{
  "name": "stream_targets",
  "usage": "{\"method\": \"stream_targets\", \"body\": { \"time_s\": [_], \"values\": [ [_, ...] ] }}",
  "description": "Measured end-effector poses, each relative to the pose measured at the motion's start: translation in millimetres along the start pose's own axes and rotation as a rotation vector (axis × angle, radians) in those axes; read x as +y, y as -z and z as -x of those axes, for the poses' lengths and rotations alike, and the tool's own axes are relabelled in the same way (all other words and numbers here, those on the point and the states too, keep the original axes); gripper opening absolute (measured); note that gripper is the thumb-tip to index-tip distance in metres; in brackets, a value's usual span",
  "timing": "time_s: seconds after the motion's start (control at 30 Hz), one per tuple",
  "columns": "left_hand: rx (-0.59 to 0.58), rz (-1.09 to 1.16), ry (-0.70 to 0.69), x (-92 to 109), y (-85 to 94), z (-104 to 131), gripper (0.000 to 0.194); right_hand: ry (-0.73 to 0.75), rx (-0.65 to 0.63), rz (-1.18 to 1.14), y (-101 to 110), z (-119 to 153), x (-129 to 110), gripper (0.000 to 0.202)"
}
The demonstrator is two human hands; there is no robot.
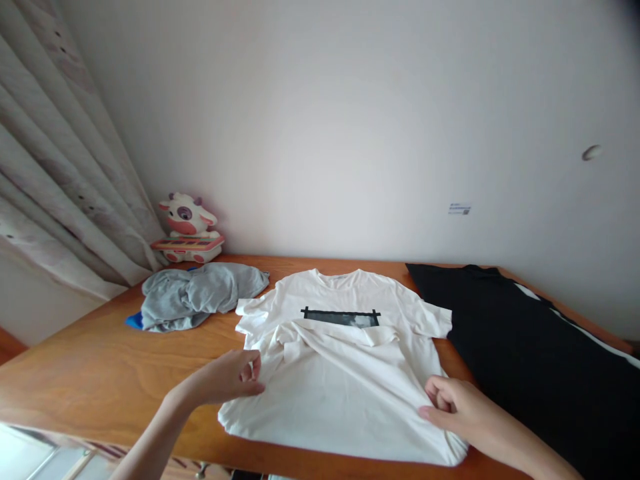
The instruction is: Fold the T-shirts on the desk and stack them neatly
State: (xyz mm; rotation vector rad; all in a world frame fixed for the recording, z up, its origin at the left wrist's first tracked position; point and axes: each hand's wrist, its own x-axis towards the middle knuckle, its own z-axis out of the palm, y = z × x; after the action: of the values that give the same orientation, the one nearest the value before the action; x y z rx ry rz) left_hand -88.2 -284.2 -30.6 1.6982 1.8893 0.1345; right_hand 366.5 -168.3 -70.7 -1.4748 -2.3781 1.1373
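A white short-sleeved T-shirt (325, 393) lies front side up with its collar toward the wall, its lower part turned up over the dark rectangular print on the chest. My left hand (235, 377) is at the shirt's left edge, fingers curled, with a gap between thumb and forefinger and no cloth visible in it. At the right edge, my right hand (447, 403) has its thumb and curled fingers closed on the cloth, and a long crease runs toward it. The fingertips there are partly hidden.
A crumpled grey garment (200, 293) with blue parts lies left on the wooden table (100, 373). Behind it stands a cow-shaped toy keyboard (187, 230). Black clothing (525, 353) with a white stripe covers the right side. A curtain (60, 153) hangs left, beside the wall (340, 133).
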Motion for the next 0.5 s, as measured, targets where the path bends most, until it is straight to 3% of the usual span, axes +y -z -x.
{"method": "stream_targets", "body": {
  "time_s": [0.07,0.13,0.23,0.3,0.37,0.43,0.5],
  "values": [
    [-0.061,-0.008,0.002,-5,3.4,0,0.034,-0.002,-0.041,0.001,4,4,2,0.038],
    [0.000,0.007,-0.001,-14,7.0,-7,0.040,0.018,-0.014,0.002,9,3,5,0.043],
    [0.360,-0.030,0.066,-33,9.6,-34,0.045,0.076,0.232,-0.009,13,-15,7,0.047],
    [0.604,-0.121,0.203,-43,9.5,-55,0.047,0.140,0.387,0.003,11,-33,3,0.051],
    [0.748,-0.222,0.324,-45,7.6,-69,0.051,0.223,0.446,0.047,6,-51,-4,0.058],
    [0.792,-0.271,0.256,-36,2.7,-76,0.046,0.278,0.436,0.113,0,-64,-12,0.060],
    [0.758,-0.270,0.010,-19,-6.0,-76,0.044,0.284,0.405,0.181,-5,-72,-20,0.047]
  ]
}}
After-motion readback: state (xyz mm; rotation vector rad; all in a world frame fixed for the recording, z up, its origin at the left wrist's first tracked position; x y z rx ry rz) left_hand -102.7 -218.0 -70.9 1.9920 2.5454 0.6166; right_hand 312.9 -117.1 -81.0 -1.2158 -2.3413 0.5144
